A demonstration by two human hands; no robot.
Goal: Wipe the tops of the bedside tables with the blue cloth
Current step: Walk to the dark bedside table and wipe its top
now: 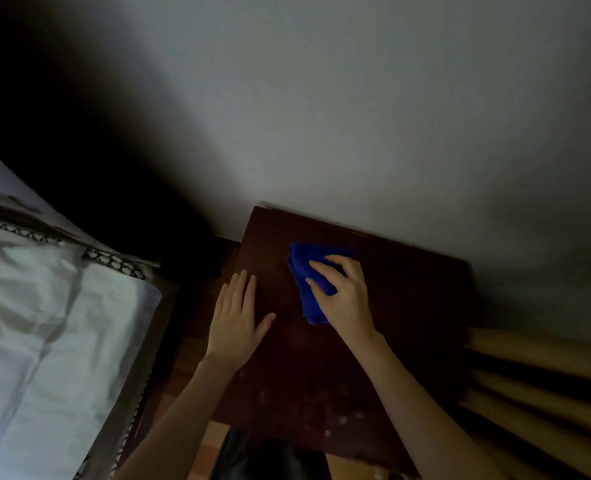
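A dark brown bedside table (408, 306) stands against the wall, its top seen from above. A bunched blue cloth (304, 271) lies on the far middle of the top. My right hand (342, 292) lies over the cloth with fingers curled round it, pressing it to the wood. My left hand (238, 317) rests flat on the table's left edge, fingers straight and together, holding nothing. Pale specks dot the near part of the top (335, 420).
A bed with a white sheet (44, 341) and patterned trim lies at the left, a narrow gap of floor (190, 341) between it and the table. A pale wall (321, 116) rises behind. Tan and dark striped folds (536, 386) sit at the right.
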